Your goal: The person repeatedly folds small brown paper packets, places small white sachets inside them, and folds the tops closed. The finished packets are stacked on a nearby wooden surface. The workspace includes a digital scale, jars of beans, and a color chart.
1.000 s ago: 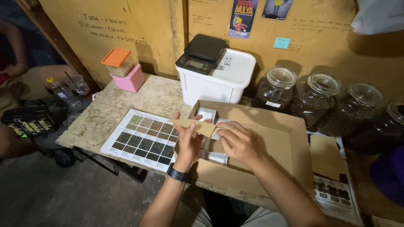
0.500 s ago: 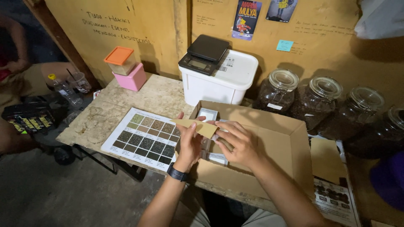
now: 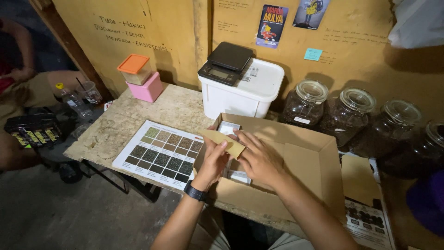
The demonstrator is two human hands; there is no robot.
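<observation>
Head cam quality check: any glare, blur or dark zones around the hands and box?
Head view: sharp, no motion blur on the left hand or right hand; cardboard box evenly lit; small glare spots on the glass jars; floor and left edge fall into shadow; wide-angle bending at the edges.

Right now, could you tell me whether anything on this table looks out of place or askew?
Only slightly: the printed colour-swatch chart lies skewed, its near edge overhanging the worn wooden table. Nothing looks spilled or damaged.

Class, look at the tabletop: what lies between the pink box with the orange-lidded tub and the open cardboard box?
In the head view, a printed chart of colour swatches lies on the table between the pink box and the cardboard box; otherwise bare board.
</observation>
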